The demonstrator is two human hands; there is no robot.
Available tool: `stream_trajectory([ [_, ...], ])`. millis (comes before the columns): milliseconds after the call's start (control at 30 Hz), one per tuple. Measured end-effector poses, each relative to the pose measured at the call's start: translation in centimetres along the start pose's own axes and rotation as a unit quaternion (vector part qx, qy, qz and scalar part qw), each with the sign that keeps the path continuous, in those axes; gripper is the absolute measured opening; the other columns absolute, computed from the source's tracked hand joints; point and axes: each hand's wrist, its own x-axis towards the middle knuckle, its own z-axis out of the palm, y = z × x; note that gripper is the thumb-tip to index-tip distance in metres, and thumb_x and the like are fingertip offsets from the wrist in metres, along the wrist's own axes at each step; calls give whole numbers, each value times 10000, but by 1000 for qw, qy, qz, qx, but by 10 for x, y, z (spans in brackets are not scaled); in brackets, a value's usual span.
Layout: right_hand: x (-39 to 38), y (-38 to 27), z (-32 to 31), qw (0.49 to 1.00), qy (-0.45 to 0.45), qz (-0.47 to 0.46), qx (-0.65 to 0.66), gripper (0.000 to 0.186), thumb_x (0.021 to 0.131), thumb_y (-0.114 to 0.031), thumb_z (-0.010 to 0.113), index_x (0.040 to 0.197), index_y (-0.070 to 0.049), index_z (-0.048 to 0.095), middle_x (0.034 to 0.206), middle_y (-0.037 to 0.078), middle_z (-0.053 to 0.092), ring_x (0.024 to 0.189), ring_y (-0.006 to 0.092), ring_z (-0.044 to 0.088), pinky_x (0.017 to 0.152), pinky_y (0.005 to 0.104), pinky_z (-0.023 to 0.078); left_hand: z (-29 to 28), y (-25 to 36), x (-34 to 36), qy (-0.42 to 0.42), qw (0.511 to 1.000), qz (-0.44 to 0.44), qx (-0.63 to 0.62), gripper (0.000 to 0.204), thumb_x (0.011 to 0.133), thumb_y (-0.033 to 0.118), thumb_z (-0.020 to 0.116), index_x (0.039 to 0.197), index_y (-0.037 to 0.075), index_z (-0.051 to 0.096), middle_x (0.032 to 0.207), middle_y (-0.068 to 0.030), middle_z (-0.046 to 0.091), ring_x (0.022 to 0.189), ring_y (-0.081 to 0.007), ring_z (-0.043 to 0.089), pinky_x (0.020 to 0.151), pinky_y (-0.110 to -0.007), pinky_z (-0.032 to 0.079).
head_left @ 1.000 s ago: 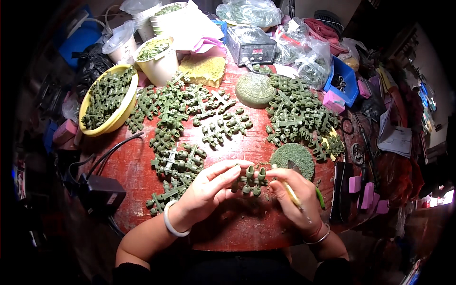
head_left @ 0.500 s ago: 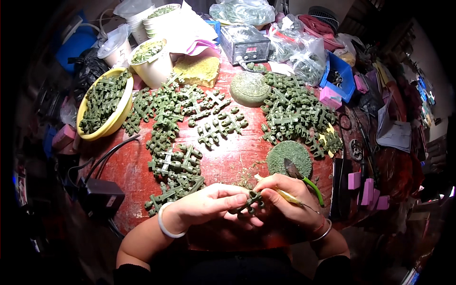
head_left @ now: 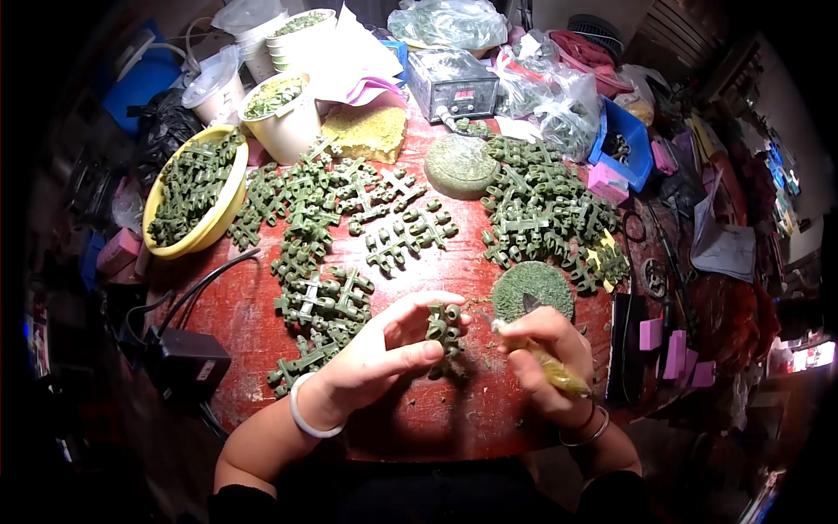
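My left hand (head_left: 371,356) holds a dark green moulded piece (head_left: 446,335), a stem with small rounded knobs along its sides, between thumb and fingers. My right hand (head_left: 548,345) is closed around a hand tool with a yellowish handle (head_left: 559,374). A thin metal tip points from its fist toward the green piece, and a small gap lies between them. Behind the right hand is a round green pad (head_left: 522,286). A dark pointed tip of cutting pliers (head_left: 530,302) shows on it; the hand hides the rest.
Similar green pieces lie heaped on the red table at left (head_left: 305,205) and right (head_left: 550,205). More fill a yellow basin (head_left: 218,225). A round greenish block (head_left: 461,166), a yellow sponge (head_left: 371,135) and a grey control box (head_left: 454,86) stand farther back. A black adapter (head_left: 188,362) sits at left.
My hands have moved apart. The left has turned the green piece more upright; the right has drawn back with the tool, its tip now pointing away from me, and covers the pliers' green handle.
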Motion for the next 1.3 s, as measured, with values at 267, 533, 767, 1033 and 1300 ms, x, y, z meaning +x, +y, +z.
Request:
stream_trajectory([
  [267, 8, -6, 6, 991, -36, -92, -94, 342, 801, -30, 789, 1127, -41, 683, 901, 111, 710, 735, 224, 687, 664, 304, 547, 4, -2, -2, 54, 993, 15, 104, 593, 858, -21, 747, 1375, 72, 473, 1344, -35, 484, 1186, -122, 518, 968, -291, 464],
  [533, 6, -2, 8, 979, 3, -193, -72, 366, 798, 11, 782, 1147, -29, 682, 922, 115, 702, 766, 239, 695, 672, 316, 554, 4, -4, -2, 56, 992, 20, 111, 555, 897, 82, 729, 1380, 45, 458, 1331, -105, 547, 1203, -191, 553, 1016, -356, 487],
  [767, 10, -7, 0, 998, -37, -53, -1, 273, 852, 54, 707, 1120, 4, 688, 978, 129, 721, 783, 193, 668, 695, 294, 527, 14, 11, -5, 47, 997, -44, -30, 605, 1005, 262, 567, 1482, -37, 344, 1336, -188, 569, 1242, -264, 575, 1016, -381, 492],
  [1033, 6, 2, 1, 998, -22, -47, 29, 264, 852, 33, 724, 1111, -19, 707, 918, 91, 702, 785, 168, 655, 689, 274, 509, 11, 15, -8, 50, 994, -87, -42, 556, 1047, 344, 435, 1484, 4, 378, 1361, -167, 576, 1171, -245, 601, 951, -407, 504],
  [1300, 7, 1, 0, 998, -4, -30, 60, 258, 852, 29, 721, 1103, -30, 717, 908, 99, 712, 758, 154, 659, 668, 272, 508, 5, 12, -8, 12, 992, -74, -106, 504, 1071, 330, 398, 1463, 15, 416, 1346, -152, 590, 1123, -222, 612, 930, -389, 506],
])
